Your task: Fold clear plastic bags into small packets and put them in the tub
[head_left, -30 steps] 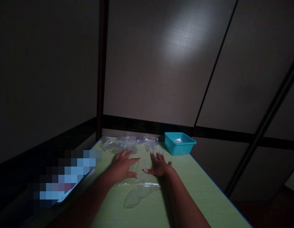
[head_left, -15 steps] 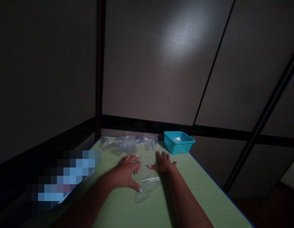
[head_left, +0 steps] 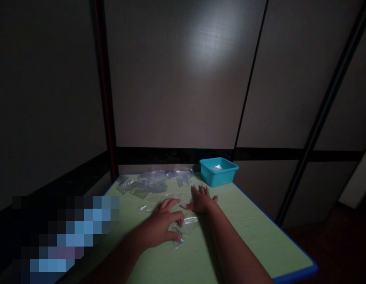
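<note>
A thin clear plastic bag (head_left: 191, 221) lies on the green table, partly under both hands. Over its left part is my left hand (head_left: 166, 223), fingers bent and apart, nothing gripped between them. My right hand (head_left: 203, 202) is spread on the bag's upper right part, its fingers pointing at the far edge. More crumpled clear bags (head_left: 151, 181) lie along the back of the table. How much of the bag sits under my palms is hidden.
A teal plastic basket (head_left: 218, 178) with something pale inside stands at the back right of the green table (head_left: 248, 232), which has a blue edge. Behind rise dark cabinet panels (head_left: 173, 98). A blurred-out blue object (head_left: 82, 232) is at the left.
The view has tilted and shifted a little. My left hand has moved right and slightly down across the bag, closer to my right hand, which stays spread in about the same place.
</note>
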Action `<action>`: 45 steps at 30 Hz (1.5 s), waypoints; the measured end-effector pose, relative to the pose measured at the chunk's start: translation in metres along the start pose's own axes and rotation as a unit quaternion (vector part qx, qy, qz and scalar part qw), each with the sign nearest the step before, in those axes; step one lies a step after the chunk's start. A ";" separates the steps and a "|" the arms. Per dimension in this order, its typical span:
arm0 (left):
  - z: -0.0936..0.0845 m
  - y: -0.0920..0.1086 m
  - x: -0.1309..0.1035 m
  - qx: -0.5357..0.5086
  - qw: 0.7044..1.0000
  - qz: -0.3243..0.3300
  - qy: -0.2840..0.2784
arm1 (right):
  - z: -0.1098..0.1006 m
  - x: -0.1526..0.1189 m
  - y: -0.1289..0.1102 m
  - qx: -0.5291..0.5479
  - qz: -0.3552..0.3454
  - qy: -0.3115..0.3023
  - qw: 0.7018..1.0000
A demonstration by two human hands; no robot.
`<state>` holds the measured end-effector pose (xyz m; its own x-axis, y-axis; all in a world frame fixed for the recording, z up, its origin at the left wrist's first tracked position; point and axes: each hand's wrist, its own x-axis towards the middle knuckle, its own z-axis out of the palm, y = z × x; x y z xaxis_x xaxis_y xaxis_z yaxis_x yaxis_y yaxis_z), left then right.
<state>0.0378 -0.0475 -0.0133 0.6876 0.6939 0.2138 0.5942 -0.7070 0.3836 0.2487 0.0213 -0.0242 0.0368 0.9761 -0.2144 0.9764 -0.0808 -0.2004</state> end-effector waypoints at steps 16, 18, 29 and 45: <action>-0.006 0.000 0.009 -0.320 0.940 -0.075 0.094 | -0.021 -0.030 -0.023 0.063 -0.078 0.117 0.988; -0.003 0.000 0.010 -0.358 0.925 -0.099 0.081 | -0.024 -0.033 -0.025 0.136 -0.118 0.098 0.979; 0.001 -0.009 0.012 -0.395 0.885 -0.237 0.067 | -0.031 -0.045 -0.021 0.193 -0.293 -0.175 0.920; -0.003 -0.006 0.013 -0.342 0.895 -0.272 0.095 | -0.027 -0.042 -0.025 0.064 -0.281 -0.153 0.945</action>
<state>0.0416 -0.0335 -0.0101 0.2532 0.9663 -0.0472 0.3810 -0.0547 0.9230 0.2281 -0.0118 0.0155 -0.5619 0.7699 -0.3027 0.7896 0.3899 -0.4739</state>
